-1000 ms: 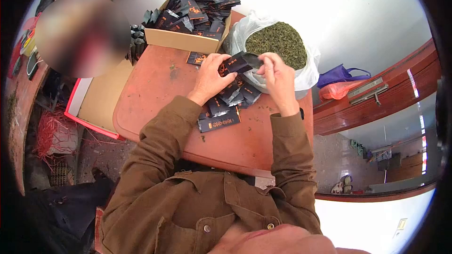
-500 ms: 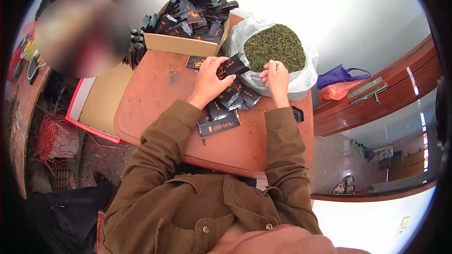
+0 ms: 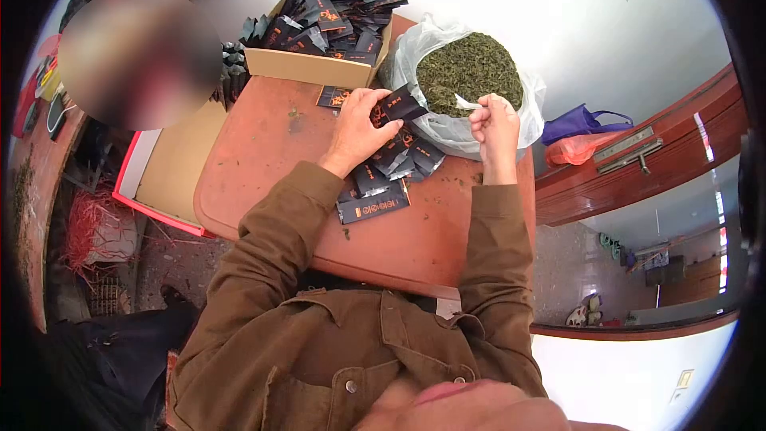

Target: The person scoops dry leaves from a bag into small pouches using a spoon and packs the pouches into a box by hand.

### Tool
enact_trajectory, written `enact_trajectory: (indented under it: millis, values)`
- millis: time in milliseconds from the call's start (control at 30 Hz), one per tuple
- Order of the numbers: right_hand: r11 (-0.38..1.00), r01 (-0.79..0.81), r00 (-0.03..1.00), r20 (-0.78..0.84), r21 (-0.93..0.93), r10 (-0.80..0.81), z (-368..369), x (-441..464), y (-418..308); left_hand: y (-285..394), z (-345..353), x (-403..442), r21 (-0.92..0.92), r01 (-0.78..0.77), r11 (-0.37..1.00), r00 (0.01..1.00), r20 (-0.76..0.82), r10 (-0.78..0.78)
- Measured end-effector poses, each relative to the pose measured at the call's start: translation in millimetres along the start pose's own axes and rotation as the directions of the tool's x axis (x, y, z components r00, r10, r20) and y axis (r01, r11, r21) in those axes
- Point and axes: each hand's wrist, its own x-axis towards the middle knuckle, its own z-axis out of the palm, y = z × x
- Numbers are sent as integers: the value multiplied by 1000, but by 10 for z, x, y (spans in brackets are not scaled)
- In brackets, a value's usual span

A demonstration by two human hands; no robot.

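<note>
A black packet [image 3: 400, 104] with orange print is pinched between the thumb and fingers of my left hand [image 3: 361, 129]. My right hand [image 3: 496, 124] is closed on the handle of a small white spoon [image 3: 465, 103], whose tip lies at the near edge of the dried tea leaves [image 3: 471, 68]. Those leaves fill a clear plastic bag [image 3: 407, 52] with its rim folded open. Below my left hand, several more black packets [image 3: 375, 205] lie loosely overlapping on the reddish table [image 3: 263, 168]. Whether the held packet contains anything is hidden.
Black packets [image 3: 327, 16] heap above the rim of a cardboard box [image 3: 307, 69] behind my left hand. A shallow red-edged box [image 3: 179, 168] sits left of the table. Another person in dark trousers [image 3: 120, 367] is at the left. Bags [image 3: 586, 124] hang near the door at right.
My right hand has moved right, and the white spoon now shows over the tea leaves. My left hand stays nearly in place with the packet.
</note>
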Motion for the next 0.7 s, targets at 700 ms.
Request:
enact_trajectory:
  millis: [700]
  values:
    - [408,638,750,406,-653,-522,602,-569,-338,19,22,8,-43,-31,999,999,-38,29]
